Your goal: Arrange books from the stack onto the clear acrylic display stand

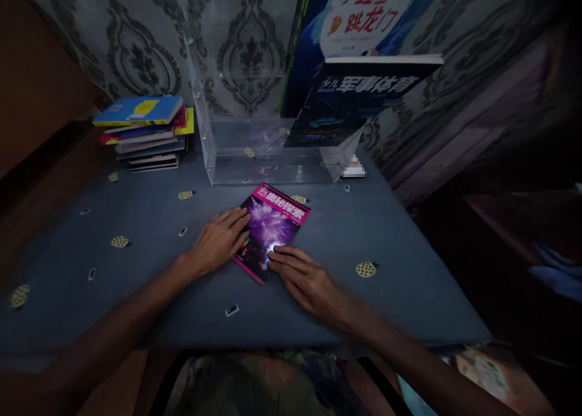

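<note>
A thin book [273, 222] with a purple and magenta cover lies flat and slightly turned on the blue tablecloth [318, 307]. My left hand [220, 239] rests on its left edge, fingers stretched out over the cover. On the lower right edge, my right hand [309, 279] lies with its fingers extended and fingertips touching the cover. Neither hand is wrapped round the book. Just behind it stands a clear acrylic book rack [273, 167]. Upright in the rack's right side are a dark book [354, 100] and a taller blue book [313, 28] behind it.
A stack of several books [150, 131] stands at the back left, beside the rack. Near the rack's right corner is a small white pixelated object [353, 167]. Patterned wallpaper [145, 58] rises behind the table. The table's right edge drops to a dark area.
</note>
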{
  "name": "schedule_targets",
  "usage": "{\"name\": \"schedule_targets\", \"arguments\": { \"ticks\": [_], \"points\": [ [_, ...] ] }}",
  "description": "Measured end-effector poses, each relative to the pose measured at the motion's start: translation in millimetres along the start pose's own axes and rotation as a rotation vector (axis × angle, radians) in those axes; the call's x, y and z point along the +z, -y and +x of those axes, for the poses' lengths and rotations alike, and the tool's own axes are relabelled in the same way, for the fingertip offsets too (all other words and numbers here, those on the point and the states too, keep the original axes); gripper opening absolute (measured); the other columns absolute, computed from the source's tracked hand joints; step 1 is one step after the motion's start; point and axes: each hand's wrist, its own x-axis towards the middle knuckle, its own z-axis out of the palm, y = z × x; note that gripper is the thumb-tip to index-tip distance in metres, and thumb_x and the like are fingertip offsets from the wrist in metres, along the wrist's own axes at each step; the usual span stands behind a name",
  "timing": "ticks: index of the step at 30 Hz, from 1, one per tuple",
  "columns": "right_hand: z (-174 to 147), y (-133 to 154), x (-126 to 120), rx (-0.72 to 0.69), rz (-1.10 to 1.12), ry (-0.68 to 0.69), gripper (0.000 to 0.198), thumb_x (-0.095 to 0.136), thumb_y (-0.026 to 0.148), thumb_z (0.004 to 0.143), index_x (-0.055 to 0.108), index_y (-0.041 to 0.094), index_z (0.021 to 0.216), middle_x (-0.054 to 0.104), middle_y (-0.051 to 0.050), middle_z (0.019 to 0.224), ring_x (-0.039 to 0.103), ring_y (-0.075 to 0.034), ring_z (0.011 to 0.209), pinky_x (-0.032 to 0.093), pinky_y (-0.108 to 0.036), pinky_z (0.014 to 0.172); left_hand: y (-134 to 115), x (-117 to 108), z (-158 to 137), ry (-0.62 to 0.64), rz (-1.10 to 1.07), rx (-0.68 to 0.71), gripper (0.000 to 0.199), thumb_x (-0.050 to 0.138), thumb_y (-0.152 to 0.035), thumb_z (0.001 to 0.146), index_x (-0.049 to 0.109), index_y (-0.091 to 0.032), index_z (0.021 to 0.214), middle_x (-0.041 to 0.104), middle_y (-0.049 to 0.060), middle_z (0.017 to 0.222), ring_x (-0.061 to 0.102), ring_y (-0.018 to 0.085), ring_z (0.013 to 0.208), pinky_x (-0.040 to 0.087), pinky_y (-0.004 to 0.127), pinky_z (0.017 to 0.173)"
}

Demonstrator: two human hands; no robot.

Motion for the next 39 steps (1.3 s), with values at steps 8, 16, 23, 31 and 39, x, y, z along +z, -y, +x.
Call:
{"name": "schedule_targets", "arguments": {
  "ticks": [8,16,23,31,39],
  "points": [
    [6,-19,-8,0.042,0.087,-0.093,0.036,0.051,0.006,0.094,0.069,0.021,0.121,0.077,-0.01,0.114,0.065,-0.026,0.123,0.062,-0.047,0.096,-51,-12,-15,0.05,0.242,-0.167,0.057,0.049,-0.056,0.099,0.062,-0.011,0.132,0.064,0.021,0.135,0.061,0.037,0.123,0.061,0.047,0.082],
    [24,-53,-16,0.064,0.125,-0.137,0.032,0.051,0.009,0.093,0.074,0.021,0.111,0.078,-0.01,0.11,0.068,-0.025,0.117,0.061,-0.049,0.094,-56,-8,-21,0.018,0.265,-0.01,0.071,0.058,-0.068,0.09,0.059,-0.015,0.138,0.06,0.021,0.14,0.056,0.039,0.127,0.055,0.051,0.092],
    [33,-71,-18,0.113,0.22,-0.119,0.03,0.051,0.014,0.095,0.075,0.024,0.109,0.077,-0.008,0.111,0.07,-0.022,0.112,0.059,-0.047,0.096,-52,-10,-13,0.064,0.288,-0.012,0.057,0.051,-0.057,0.099,0.058,-0.019,0.14,0.062,0.019,0.138,0.058,0.036,0.122,0.052,0.052,0.091],
    [23,-67,-21,0.176,0.307,-0.094,0.031,0.051,0.015,0.094,0.076,0.024,0.11,0.074,-0.009,0.112,0.068,-0.021,0.112,0.057,-0.042,0.095,-54,-2,-10,0.008,0.202,0.098,0.044,0.057,-0.046,0.099,0.064,-0.016,0.131,0.068,0.016,0.131,0.063,0.031,0.119,0.051,0.046,0.098],
    [11,-57,-29,0.187,0.37,-0.069,0.03,0.051,0.017,0.095,0.076,0.026,0.109,0.075,-0.006,0.102,0.068,-0.019,0.103,0.058,-0.04,0.09,-51,5,-13,-0.138,0.221,0.204,0.031,0.052,-0.035,0.104,0.07,-0.016,0.121,0.074,0.012,0.121,0.069,0.026,0.115,0.057,0.039,0.093]
  ]
}}
